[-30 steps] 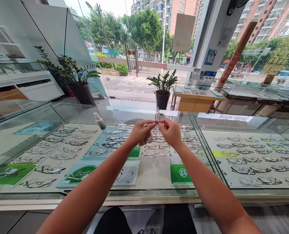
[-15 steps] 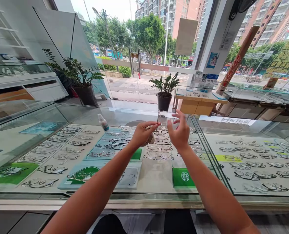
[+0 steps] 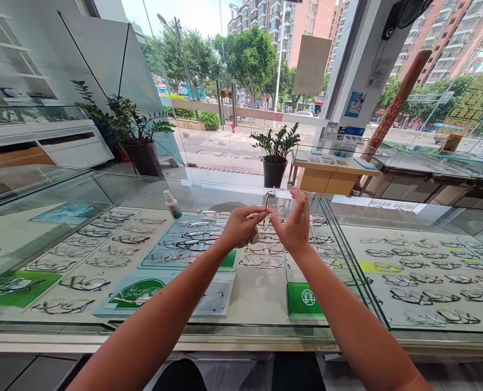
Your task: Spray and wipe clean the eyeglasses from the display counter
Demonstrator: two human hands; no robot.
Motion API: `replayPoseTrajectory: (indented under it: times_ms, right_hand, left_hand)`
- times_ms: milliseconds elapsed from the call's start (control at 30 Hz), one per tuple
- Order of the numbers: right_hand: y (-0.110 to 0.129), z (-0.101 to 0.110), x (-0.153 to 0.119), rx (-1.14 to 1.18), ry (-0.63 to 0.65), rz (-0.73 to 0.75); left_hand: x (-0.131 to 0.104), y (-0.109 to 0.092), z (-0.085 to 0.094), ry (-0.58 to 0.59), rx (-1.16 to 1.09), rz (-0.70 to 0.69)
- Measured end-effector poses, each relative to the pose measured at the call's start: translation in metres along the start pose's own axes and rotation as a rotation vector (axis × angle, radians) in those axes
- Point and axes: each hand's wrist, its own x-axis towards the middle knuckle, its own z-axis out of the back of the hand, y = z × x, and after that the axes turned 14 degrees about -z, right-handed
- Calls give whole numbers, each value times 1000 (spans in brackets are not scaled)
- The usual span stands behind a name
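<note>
Above the glass counter, my left hand (image 3: 238, 225) pinches a pair of eyeglasses (image 3: 267, 202) between thumb and fingertips. A crumpled pale cloth (image 3: 254, 237) is tucked under the fingers of that same hand. The eyeglasses are held upright, and their thin frame is hard to make out against the counter. My right hand (image 3: 295, 225) is just to their right, with its thumb close to the frame and its fingers raised apart from the thumb. Whether the right thumb touches the frame I cannot tell. Rows of eyeglasses (image 3: 265, 260) lie beneath the glass.
A small white spray bottle (image 3: 172, 205) stands on the counter (image 3: 258, 330), left of my hands. More eyeglasses fill the right-hand case (image 3: 426, 279). Beyond the counter are two potted plants (image 3: 274, 171) and a wooden display table (image 3: 326, 176) near the window.
My right hand has moved left, bringing its thumb close to the eyeglasses, and its fingers are nearer together. My left hand keeps its hold on the eyeglasses and cloth.
</note>
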Motion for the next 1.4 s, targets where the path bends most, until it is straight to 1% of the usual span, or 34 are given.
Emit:
replayPoseTrajectory:
  times_ms: [167, 300, 433, 567, 733, 933, 1033, 1133, 1300, 1400]
  right_hand:
    - [2, 1, 0, -25, 20, -24]
    - [4, 4, 1, -94, 93, -83]
    - [7, 5, 0, -142, 145, -109]
    - [8, 4, -1, -183, 152, -103]
    - [7, 4, -1, -180, 144, -85]
    - [6, 5, -1, -215, 165, -126]
    - [5, 4, 0, -232, 166, -152]
    - [2, 1, -1, -261, 180, -202]
    - [-7, -7, -6, -248, 196, -301]
    - [-11, -10, -8, -261, 233, -338]
  left_hand:
    - [-2, 1, -3, -6, -16, 7]
    - [-3, 0, -5, -19, -8, 15]
    - [-2, -1, -5, -20, -11, 11]
    - [-2, -2, -6, -19, -7, 9]
    - [-2, -4, -6, -36, -32, 10]
    - [-1, 3, -5, -66, -68, 22]
    - [-1, 5, -3, -109, -94, 30]
    - [0, 2, 0, -169, -128, 54]
    - [4, 0, 4, -309, -193, 123]
    - [6, 2, 6, -381, -222, 138]
